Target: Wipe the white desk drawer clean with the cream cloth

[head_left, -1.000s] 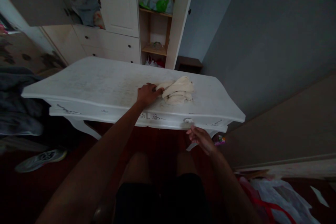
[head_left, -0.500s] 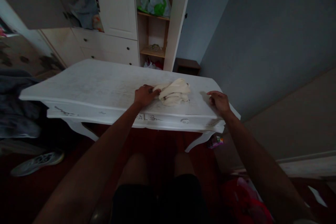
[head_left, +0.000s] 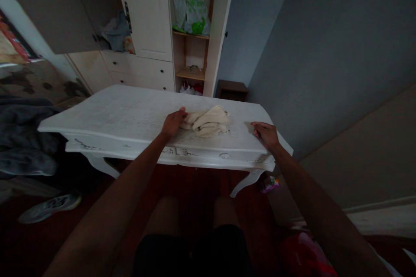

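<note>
A crumpled cream cloth lies bunched on the top of a white table. At its left end is my left hand, fingers closed on the edge of the fabric with the thumb side up. My right hand hovers over the table's right end, apart from the cloth. Its fingers are loosely bent and point left, and I see nothing between them. Small dark specks lie on the tabletop just right of the cloth.
Behind the table stands a white wardrobe with plastic bags on an open shelf. A small brown cabinet stands by the grey wall. A shoe and a small purple box lie on the red floor.
My left hand has drawn slightly left, and the cloth's left end now stretches further out. My right hand stays over the table's right end. The camera view has tilted up a little.
</note>
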Demonstrator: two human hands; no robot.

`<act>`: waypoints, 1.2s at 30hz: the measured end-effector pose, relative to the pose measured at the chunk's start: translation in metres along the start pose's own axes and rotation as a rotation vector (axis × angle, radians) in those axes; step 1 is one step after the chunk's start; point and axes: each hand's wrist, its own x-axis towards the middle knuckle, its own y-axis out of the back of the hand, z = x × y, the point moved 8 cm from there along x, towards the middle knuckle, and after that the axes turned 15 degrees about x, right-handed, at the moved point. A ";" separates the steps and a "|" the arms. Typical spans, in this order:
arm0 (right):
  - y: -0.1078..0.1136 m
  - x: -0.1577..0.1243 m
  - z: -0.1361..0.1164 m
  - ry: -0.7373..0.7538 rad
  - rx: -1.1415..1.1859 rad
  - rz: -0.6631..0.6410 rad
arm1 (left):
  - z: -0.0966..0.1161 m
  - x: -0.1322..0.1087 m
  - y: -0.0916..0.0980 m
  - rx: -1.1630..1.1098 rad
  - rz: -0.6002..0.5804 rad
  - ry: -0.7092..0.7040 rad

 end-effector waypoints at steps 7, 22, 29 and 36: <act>0.002 0.001 -0.002 0.029 0.021 0.063 | 0.032 0.009 -0.007 0.251 -0.146 0.100; 0.009 0.004 -0.003 0.080 -0.003 0.117 | 0.129 -0.055 -0.064 0.726 -0.199 -0.199; 0.007 0.000 -0.007 0.080 0.028 0.122 | 0.079 -0.172 -0.029 0.467 0.113 -0.272; 0.007 -0.001 -0.005 0.067 0.043 0.147 | -0.008 -0.199 -0.034 0.446 0.151 -0.050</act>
